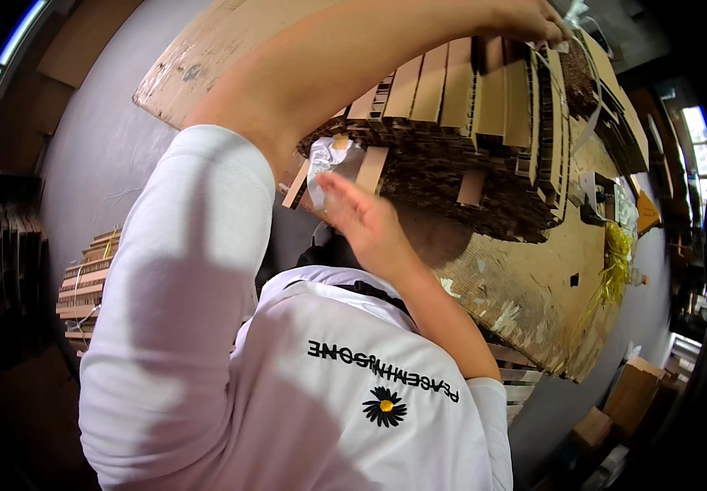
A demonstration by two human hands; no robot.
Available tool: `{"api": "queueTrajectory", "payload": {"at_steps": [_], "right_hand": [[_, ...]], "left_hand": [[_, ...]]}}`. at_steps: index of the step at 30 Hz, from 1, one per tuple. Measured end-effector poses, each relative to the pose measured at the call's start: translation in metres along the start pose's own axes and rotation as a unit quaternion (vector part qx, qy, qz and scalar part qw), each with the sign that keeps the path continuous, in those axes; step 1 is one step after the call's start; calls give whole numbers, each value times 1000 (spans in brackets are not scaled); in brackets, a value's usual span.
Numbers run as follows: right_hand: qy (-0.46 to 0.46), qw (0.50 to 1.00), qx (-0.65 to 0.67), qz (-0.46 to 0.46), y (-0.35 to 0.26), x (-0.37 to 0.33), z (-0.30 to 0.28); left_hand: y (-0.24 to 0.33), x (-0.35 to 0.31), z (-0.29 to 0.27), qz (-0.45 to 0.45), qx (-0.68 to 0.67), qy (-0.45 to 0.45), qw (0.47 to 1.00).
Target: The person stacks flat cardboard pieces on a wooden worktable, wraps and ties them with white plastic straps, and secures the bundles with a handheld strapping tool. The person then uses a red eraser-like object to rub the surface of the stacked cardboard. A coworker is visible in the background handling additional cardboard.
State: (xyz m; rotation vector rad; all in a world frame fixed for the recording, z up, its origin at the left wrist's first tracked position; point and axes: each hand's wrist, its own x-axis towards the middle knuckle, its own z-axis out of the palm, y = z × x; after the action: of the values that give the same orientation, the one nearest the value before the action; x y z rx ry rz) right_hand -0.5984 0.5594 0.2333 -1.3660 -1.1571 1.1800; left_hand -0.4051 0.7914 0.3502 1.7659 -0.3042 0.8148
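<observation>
White sleeve (173,311) closest, left hand (533,20) pinched on clear strap (591,123) at the far end of the cardboard bundle (452,155), right hand (362,217) open-fingered against its near end by crumpled tape (325,155), worn table (525,286) beneath.

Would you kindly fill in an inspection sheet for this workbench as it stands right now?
Surface: worn, paint-flecked wooden bench top, tilted in the fisheye view.
Job's things: bundle of stacked cardboard strips on the bench, with white plastic strapping over its far end.
Clutter: yellow strapping scraps at the bench edge; cardboard boxes on the floor.
Grippers: left hand pinches the strapping at the top of the bundle; right hand is at the white tape on the near end.
Cables: nothing seen.
Surroundings: second strapped bundle on the grey floor; window.
</observation>
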Motion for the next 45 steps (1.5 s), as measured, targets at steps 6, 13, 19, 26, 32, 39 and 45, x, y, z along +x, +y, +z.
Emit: {"api": "queueTrajectory", "payload": {"at_steps": [6,13,19,26,32,39,45], "right_hand": [[119,972,191,62,-13,47,-14],[83,930,-186,-306,-138,-24,-72],[360,782,-480,-168,-166,63,-207],[74,996,17,-49,-163,82,-268],[-41,648,-746,151,-194,29,-296],[230,956,150,-103,-160,95,-271],[191,954,65,-223,-196,89,-241]], "left_hand": [[-8,-6,-10,-136,10,-8,991],[24,-28,-17,-248,-265,94,927],[26,-33,-13,-205,-238,151,937],[30,-37,-15,-192,-310,200,909],[31,-35,-10,-210,-335,183,900],[29,-34,-20,-184,-353,176,900],[97,-20,-31,-161,-111,71,978]]}}
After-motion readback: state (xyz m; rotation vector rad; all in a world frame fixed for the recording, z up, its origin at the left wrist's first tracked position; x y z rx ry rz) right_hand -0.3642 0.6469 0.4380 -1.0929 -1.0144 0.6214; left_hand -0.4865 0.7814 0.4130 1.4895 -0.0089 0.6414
